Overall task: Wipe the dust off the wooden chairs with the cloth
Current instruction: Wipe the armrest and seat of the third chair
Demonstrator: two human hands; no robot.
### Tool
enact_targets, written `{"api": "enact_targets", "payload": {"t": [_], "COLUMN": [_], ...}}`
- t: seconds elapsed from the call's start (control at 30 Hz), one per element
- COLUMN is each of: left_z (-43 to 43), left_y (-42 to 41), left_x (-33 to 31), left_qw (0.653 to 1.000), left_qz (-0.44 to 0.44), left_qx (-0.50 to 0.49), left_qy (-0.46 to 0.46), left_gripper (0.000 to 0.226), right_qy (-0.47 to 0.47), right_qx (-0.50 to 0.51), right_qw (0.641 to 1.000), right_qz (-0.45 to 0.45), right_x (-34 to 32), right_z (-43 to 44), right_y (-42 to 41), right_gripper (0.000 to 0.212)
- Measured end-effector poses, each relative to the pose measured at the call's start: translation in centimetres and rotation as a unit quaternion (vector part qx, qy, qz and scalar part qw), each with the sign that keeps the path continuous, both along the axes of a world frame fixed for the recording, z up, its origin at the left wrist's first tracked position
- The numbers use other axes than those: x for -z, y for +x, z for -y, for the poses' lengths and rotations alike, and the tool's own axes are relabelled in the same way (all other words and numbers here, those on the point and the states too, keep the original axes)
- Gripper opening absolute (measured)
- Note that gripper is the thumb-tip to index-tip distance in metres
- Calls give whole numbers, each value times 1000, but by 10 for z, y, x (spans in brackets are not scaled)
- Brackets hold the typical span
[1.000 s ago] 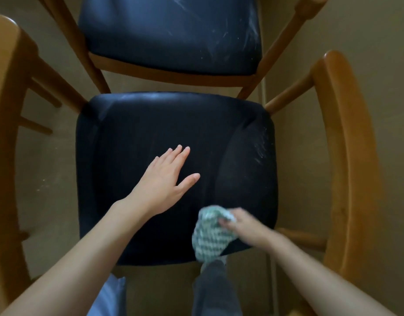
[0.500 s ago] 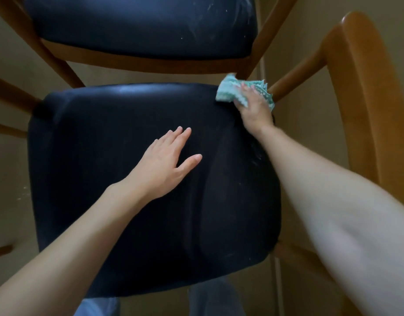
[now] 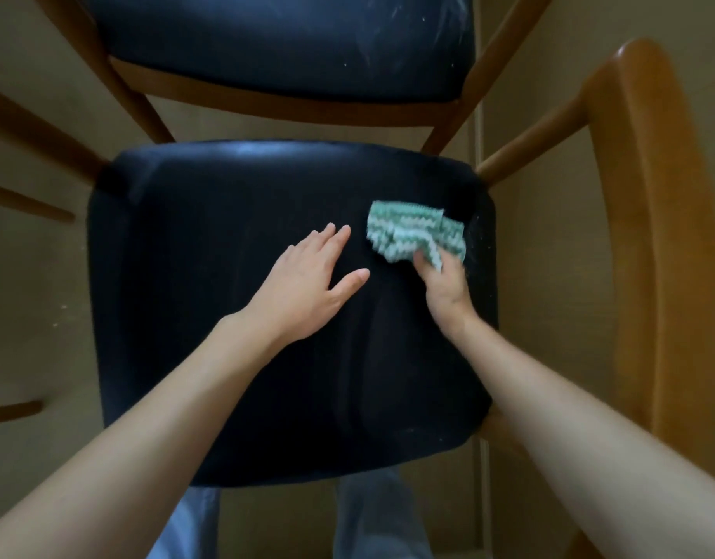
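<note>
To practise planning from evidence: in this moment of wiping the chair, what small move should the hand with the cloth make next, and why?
Probably slide the cloth a little rightward, to the edge of the dark seat. The right hand grips it just inside that edge, where pale specks show; the left hand rests flat mid-seat.

Tan floor (image 3: 33, 276) and bits of clothing.
Pale seam (image 3: 484, 502) along floor at right; few light specks (image 3: 63, 306) on floor at left; light grey-blue trouser legs (image 3: 376, 518) at bottom edge.
</note>
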State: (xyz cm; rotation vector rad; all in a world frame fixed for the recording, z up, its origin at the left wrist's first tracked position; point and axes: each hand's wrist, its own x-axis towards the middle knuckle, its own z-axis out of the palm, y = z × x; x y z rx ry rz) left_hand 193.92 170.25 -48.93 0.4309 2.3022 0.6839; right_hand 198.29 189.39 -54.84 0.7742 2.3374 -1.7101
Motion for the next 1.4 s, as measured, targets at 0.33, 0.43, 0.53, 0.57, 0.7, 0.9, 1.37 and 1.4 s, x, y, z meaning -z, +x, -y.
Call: {"api": "enact_targets", "payload": {"t": [0.33, 0.43, 0.53, 0.57, 0.7, 0.9, 1.37, 1.4], "left_z": [11, 12, 12, 13, 13, 14, 7, 2], "left_y": [23, 31, 39, 41, 45, 42, 17, 14], "left_x": [-27, -27, -26, -25, -24, -30, -21, -20], "left_qw": [999, 999, 1000, 1000, 999, 999, 998, 999], "left_qz": [-6, 10, 22, 24, 31, 28, 16, 12], "left_qx": [-41, -37, -21, -16, -14, -15, -38, -30], "left_qy": [20, 12, -3, -7, -10, 4, 38, 39], "left_gripper": [62, 62, 63, 63, 63, 62, 61, 61], "right_qy": [-103, -115, -90, -79, -51, 61, -38, 7], "right_qx": [-170, -202, -228, -237, -283, -429, 116, 112], "right_qw": [956, 936, 923, 915, 879, 774, 992, 992], "right_qz": [215, 266, 297, 317, 379, 462, -20, -64], "right_x": [-33, -42, -41, -40, -35, -26, -84, -80], "right_z": [35, 38, 36, 37, 33, 25, -65, -73], "right_y": [125, 132, 136, 139, 148, 158, -40, -55], "right_gripper": [20, 28, 48, 51, 32, 31, 22, 27]}}
